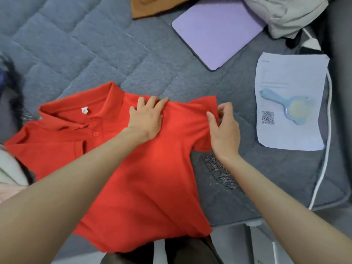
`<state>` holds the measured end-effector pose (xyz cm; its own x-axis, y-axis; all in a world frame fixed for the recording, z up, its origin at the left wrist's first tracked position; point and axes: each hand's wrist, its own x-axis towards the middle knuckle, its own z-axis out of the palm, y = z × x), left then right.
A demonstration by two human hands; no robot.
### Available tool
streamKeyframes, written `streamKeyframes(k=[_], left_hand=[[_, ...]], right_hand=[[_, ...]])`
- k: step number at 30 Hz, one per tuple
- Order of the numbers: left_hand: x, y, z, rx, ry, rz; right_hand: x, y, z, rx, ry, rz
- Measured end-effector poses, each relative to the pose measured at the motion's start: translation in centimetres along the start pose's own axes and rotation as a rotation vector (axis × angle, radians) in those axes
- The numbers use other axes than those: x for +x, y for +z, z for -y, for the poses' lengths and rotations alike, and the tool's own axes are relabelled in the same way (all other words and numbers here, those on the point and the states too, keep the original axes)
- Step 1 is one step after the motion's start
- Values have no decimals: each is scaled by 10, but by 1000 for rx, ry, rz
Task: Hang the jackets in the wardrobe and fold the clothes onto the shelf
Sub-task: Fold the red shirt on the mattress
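Observation:
A red polo shirt [144, 178] lies front up on the grey quilted bed [80, 46], collar to the upper left, hem hanging over the near edge. My left hand [146, 121] presses flat on the shirt's shoulder by the right sleeve seam, fingers spread. My right hand [224, 130] pinches the edge of the right short sleeve between thumb and fingers and holds it slightly lifted.
A purple laptop [219, 29] lies at the back. To the right a paper sheet [289, 134] carries a blue hairbrush [287, 105]. A white cable [323, 168] runs along the bed's right edge. Brown cloth [152, 6] and a pale garment [285, 14] lie at the top.

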<state>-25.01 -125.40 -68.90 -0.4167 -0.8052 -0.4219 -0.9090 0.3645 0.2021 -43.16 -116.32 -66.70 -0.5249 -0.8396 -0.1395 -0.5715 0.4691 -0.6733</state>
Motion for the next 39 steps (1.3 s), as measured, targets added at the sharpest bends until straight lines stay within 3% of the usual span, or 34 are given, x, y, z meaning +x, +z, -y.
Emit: streamKeyframes(k=[4, 6, 10, 13, 15, 17, 20, 22, 24, 26, 27, 30, 32, 36, 39], left_hand=[[-7, -1, -13, -84, -16, -165], [-13, 3, -17, -114, -6, -197], [-34, 26, -19, -94, -7, -131], [-54, 49, -5, -51, -118, 26], [-65, 56, 6, -7, -157, 81], [-74, 55, 15, -39, -173, 83], [-84, 44, 28, -241, -156, 1], [-95, 36, 40, -391, -145, -112], [-110, 33, 54, -480, -172, -223], [-128, 32, 70, -533, -232, -327], [-136, 31, 80, -543, -260, -373], [-158, 32, 116, -450, -313, -451], [-166, 32, 139, -310, -355, -420], [-167, 30, 174, -106, -468, -216], [-165, 26, 195, -21, -499, -174]], right_hand=[[7, 10, -27, 196, 479, 237], [9, 14, -32, 226, 545, 326], [10, 24, -29, 172, 471, 438], [8, 23, -19, 257, 394, 353], [4, 19, -12, 117, 217, 273], [-3, 15, -3, -76, 51, 166], [-11, 14, 24, -1, -21, 107], [-22, 19, 47, 81, -119, 212], [-37, 31, 67, 93, -223, 466], [-50, 46, 82, 115, -150, 768], [-54, 54, 87, 91, -120, 831], [-55, 71, 93, -64, -273, 659], [-51, 80, 94, -162, -361, 590], [-47, 97, 94, -462, -322, 754], [-49, 104, 99, -533, -286, 675]])
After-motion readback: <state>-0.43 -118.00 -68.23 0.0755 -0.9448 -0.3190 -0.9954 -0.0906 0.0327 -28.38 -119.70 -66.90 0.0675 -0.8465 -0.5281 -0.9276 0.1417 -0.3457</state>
